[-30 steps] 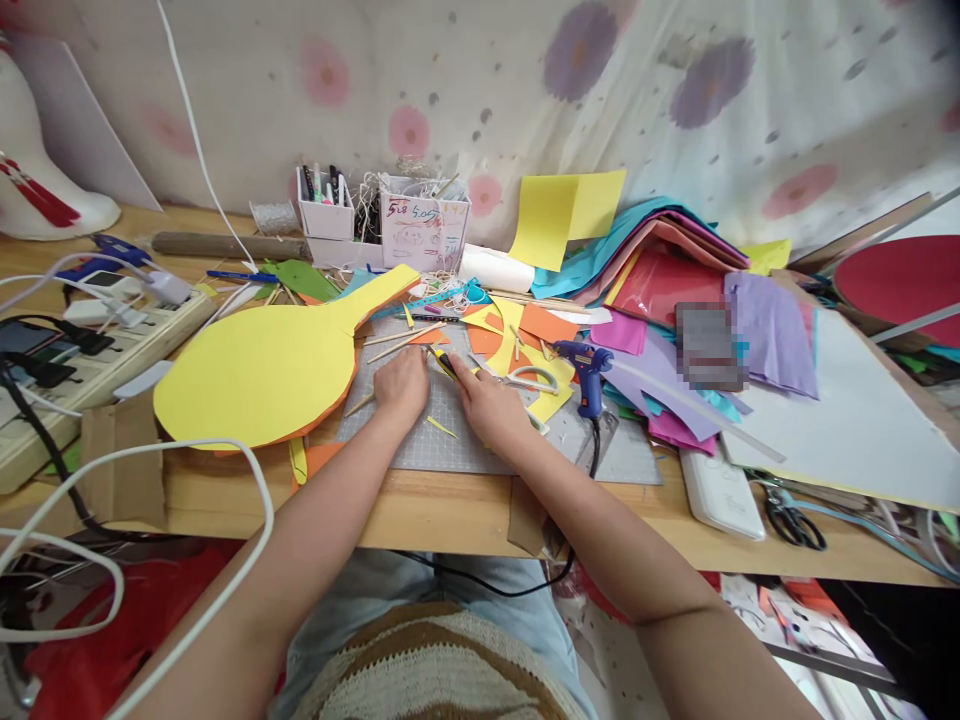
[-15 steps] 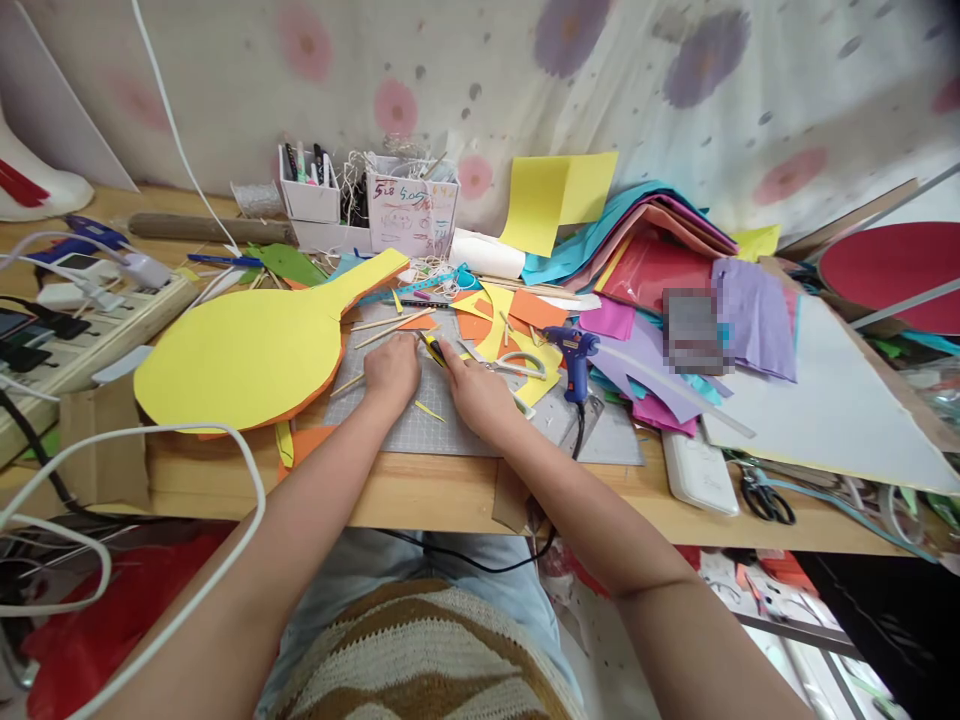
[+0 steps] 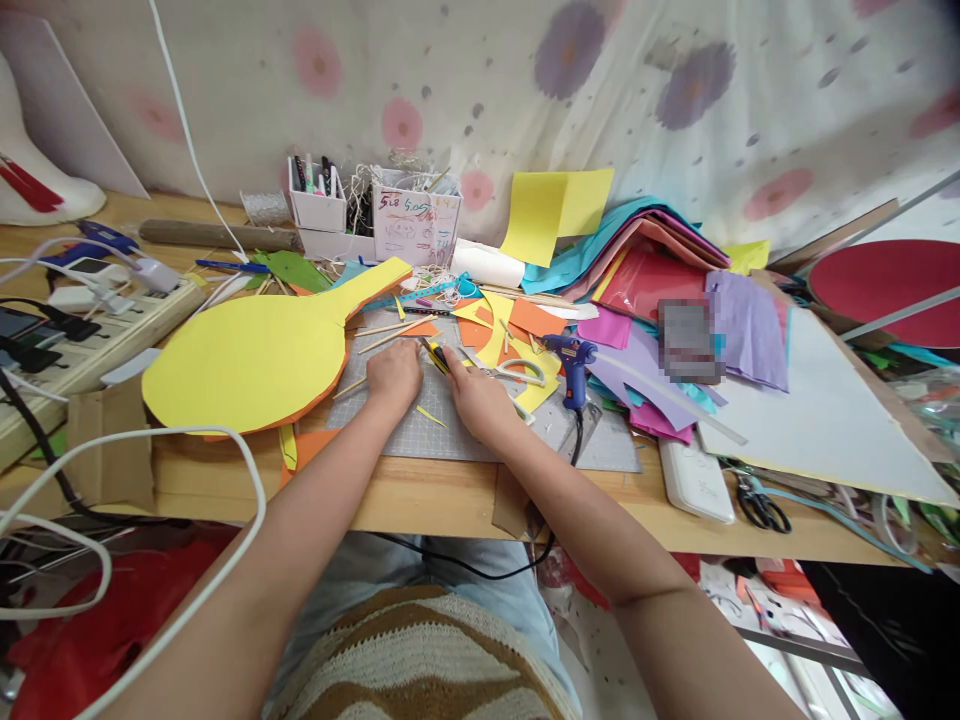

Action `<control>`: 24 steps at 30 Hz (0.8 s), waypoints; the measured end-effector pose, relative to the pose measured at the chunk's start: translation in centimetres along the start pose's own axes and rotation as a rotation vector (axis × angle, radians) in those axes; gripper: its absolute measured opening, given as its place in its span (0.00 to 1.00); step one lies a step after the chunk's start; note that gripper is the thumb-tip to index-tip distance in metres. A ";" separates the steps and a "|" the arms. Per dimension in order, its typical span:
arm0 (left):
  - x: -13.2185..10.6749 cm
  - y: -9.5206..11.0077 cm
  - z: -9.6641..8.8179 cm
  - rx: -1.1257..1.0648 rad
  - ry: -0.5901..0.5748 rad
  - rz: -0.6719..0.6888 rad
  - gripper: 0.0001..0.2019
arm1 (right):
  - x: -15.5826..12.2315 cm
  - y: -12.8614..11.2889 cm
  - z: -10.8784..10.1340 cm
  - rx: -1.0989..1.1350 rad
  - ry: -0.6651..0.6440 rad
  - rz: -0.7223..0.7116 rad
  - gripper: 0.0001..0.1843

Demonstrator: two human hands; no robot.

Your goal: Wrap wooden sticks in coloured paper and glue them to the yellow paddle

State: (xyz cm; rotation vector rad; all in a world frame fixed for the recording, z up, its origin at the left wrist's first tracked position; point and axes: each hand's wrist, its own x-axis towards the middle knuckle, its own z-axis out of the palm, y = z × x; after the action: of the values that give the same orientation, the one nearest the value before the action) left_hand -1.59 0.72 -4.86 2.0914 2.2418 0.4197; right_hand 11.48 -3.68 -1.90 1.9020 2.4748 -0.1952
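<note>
Premises: a papercraft workspace; whether home or workshop cannot be established. Evidence: a wooden table [image 3: 442, 508] carries a gridded cutting mat [image 3: 405, 440], a utility knife [image 3: 436, 352], a blue hot-glue gun [image 3: 574, 372] and black-handled scissors [image 3: 752, 507]. Coloured sheets [image 3: 660, 285] are piled at the right. A pen holder [image 3: 319, 210] stands at the rear, before a flower-patterned curtain [image 3: 465, 70]. A power strip [image 3: 161, 312] lies at the left.

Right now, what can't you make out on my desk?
All in the head view:
Anything inside the left hand: the hand itself hides it.
The rear of the yellow cutter: the right hand covers it.
The pixelated object: blocks mask its details.
The right side of the red disc: cut off by the picture's edge.
</note>
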 end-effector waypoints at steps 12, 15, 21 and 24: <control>-0.1 0.0 -0.1 -0.014 -0.002 0.017 0.17 | 0.2 -0.2 -0.1 -0.029 -0.017 0.016 0.27; -0.1 0.0 -0.1 -0.033 0.014 0.011 0.17 | -0.1 0.0 -0.2 -0.028 -0.016 0.017 0.27; -0.3 0.1 -0.1 -0.031 0.000 0.019 0.18 | 0.4 -0.5 -0.1 -0.055 -0.001 0.022 0.27; -0.3 0.0 -0.1 -0.039 0.012 0.039 0.19 | 0.5 -0.6 0.1 -0.058 0.009 0.022 0.27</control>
State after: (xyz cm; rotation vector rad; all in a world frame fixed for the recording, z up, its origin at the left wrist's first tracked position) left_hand -1.61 0.46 -4.86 2.1226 2.1839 0.4756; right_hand 10.74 -3.33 -1.95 1.9109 2.4359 -0.1131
